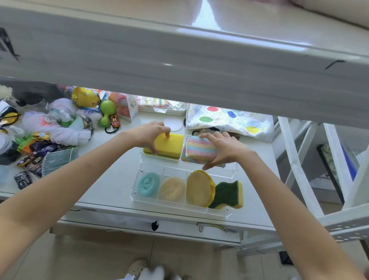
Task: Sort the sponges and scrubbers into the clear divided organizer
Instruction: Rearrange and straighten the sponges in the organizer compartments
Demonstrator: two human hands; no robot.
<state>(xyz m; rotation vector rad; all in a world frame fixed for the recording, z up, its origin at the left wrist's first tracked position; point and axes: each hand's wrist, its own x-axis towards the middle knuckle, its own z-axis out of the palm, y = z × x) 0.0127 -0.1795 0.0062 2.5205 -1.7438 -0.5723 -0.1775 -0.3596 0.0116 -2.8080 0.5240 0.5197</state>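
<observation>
The rainbow-striped knit scrubber point(201, 150) sits at the back right compartment of the clear divided organizer point(232, 169), its long axis running left to right, tilted with its near edge riding on or just above the compartment's front wall, so it looks only partly seated. The right hand point(222, 148) grips it from the right end, fingers over the top and thumb under the near edge. Just beside it, in the back left compartment, the yellow sponge point(168, 146) lies along the same left-right line, pinched by the left hand point(148, 134) from its left end, one fingertip on top. Each hand therefore stands on the outer side of its own piece, and the likely next move is downward, pressing both level into their bays. In the front row rest a teal mesh scrubber point(148, 184), a cream mesh scrubber point(172, 188), a round yellow pad point(199, 188) and a green-and-yellow sponge point(227, 195).
</observation>
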